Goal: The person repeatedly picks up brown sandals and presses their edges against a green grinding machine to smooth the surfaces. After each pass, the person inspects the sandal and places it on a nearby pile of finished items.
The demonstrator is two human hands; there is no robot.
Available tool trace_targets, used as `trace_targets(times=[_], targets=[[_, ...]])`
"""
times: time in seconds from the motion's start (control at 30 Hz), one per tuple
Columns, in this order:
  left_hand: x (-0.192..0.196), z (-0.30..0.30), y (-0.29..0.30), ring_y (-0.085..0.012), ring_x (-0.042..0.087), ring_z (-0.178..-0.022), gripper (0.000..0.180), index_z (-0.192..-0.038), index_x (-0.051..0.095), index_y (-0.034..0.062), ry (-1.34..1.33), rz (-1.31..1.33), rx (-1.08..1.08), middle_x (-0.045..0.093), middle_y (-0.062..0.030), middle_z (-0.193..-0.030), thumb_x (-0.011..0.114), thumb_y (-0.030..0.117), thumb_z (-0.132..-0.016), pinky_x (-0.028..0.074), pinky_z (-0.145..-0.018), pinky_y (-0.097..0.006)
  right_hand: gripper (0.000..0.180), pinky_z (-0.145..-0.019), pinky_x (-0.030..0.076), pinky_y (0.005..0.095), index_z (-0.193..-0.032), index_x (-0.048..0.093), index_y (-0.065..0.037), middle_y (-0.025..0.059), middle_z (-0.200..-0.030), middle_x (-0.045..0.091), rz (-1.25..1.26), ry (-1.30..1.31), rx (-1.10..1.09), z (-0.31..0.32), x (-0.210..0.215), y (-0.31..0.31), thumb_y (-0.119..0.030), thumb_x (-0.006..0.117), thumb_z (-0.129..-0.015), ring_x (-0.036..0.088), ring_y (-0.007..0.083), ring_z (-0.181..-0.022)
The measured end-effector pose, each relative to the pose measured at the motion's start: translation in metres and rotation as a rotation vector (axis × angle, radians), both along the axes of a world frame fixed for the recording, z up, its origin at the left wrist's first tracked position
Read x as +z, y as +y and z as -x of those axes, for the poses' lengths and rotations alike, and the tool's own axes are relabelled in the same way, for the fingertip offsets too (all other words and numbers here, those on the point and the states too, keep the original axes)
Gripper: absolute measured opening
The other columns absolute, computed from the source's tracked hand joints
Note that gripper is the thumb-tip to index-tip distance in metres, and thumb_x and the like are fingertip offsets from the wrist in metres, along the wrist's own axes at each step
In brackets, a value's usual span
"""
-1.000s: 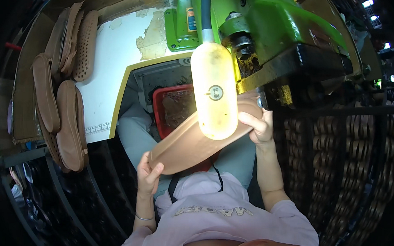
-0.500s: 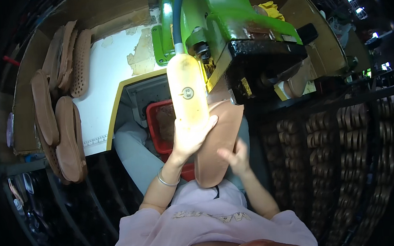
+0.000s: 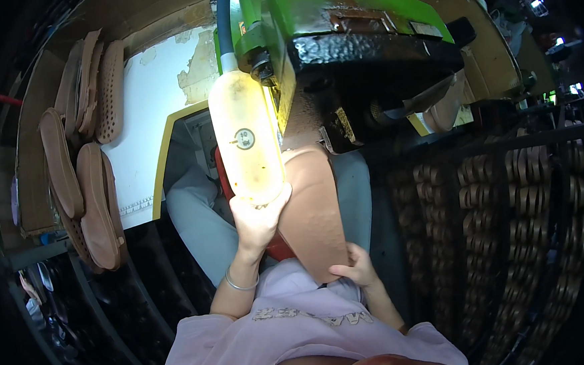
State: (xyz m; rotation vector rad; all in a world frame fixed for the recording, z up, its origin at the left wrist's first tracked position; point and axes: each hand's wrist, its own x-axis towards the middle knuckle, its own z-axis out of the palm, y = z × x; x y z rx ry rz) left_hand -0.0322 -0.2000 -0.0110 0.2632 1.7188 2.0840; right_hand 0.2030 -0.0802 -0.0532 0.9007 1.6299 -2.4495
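A tan shoe sole [image 3: 314, 214] slants over my lap, its far end under the machine's head. My right hand [image 3: 359, 267] pinches the sole's near right edge, thumb on top and fingers beneath. At the sole's left edge is my left hand [image 3: 255, 219], its thumb along the rim; the lamp partly hides the other fingers. The glowing oblong lamp [image 3: 245, 135] on a dark flexible tube hangs just in front of that hand. The green and black machine [image 3: 364, 51] stands beyond, covering the sole's far tip.
Several tan soles [image 3: 96, 201] lean in a pile at the left of the white worktop [image 3: 142, 111]. A red basket [image 3: 223, 177] shows below the yellow worktop edge. Racks of soles [image 3: 481, 218] fill the right side. Another sole [image 3: 445, 116] lies behind the machine.
The sole has turned, its near end swinging right. My right hand has slid to its near end, and my left hand has shifted slightly. The view has shifted, moving the lamp left in the picture.
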Motion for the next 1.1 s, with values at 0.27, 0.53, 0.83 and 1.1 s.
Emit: trace_targets(times=[0.27,0.53,0.83,1.1], targets=[[0.015,-0.007,0.02,-0.0128,0.062,-0.096,0.044,-0.124,0.049,-0.0079,-0.143,-0.288,-0.125,0.064,-0.0119,-0.109,0.064,-0.004,-0.083,0.05,-0.084,-0.024,0.038,-0.087,0.046,0.0284,-0.113,0.052,0.002,0.01,-0.105,0.06,-0.288,0.243,-0.627,-0.013,0.031,0.077,-0.01,0.068,-0.081,0.058,0.0159,-0.097],[0.01,0.014,0.03,-0.0139,0.061,-0.094,0.032,-0.115,0.058,-0.0055,0.15,-0.052,-0.133,0.064,-0.0086,-0.104,0.065,0.003,-0.085,0.048,-0.087,-0.027,0.033,-0.095,0.042,0.0301,-0.122,0.052,0.001,0.0089,-0.115,0.058,-0.585,0.33,-0.563,0.097,0.084,0.175,-0.012,0.058,-0.093,0.055,0.0178,-0.108],[0.015,0.043,-0.032,-0.0132,0.063,-0.088,0.029,-0.105,0.062,-0.0075,0.135,-0.148,-0.02,0.067,-0.0103,-0.097,0.069,0.001,-0.078,0.05,-0.08,-0.026,0.035,-0.047,0.04,0.0181,-0.118,0.051,-0.002,0.0072,-0.098,0.062,-0.427,0.39,-0.202,0.167,0.078,0.171,-0.02,0.063,-0.09,0.056,0.0078,-0.067],[0.003,0.063,-0.125,-0.0149,0.062,-0.092,0.033,-0.111,0.059,-0.0066,-0.043,-0.109,0.111,0.065,-0.0117,-0.101,0.065,0.004,-0.08,0.046,-0.086,-0.026,0.045,-0.086,0.046,0.0259,-0.124,0.049,0.003,0.0066,-0.104,0.063,-0.421,0.573,-0.076,0.184,0.074,0.083,-0.005,0.068,-0.084,0.058,0.0111,-0.096]])
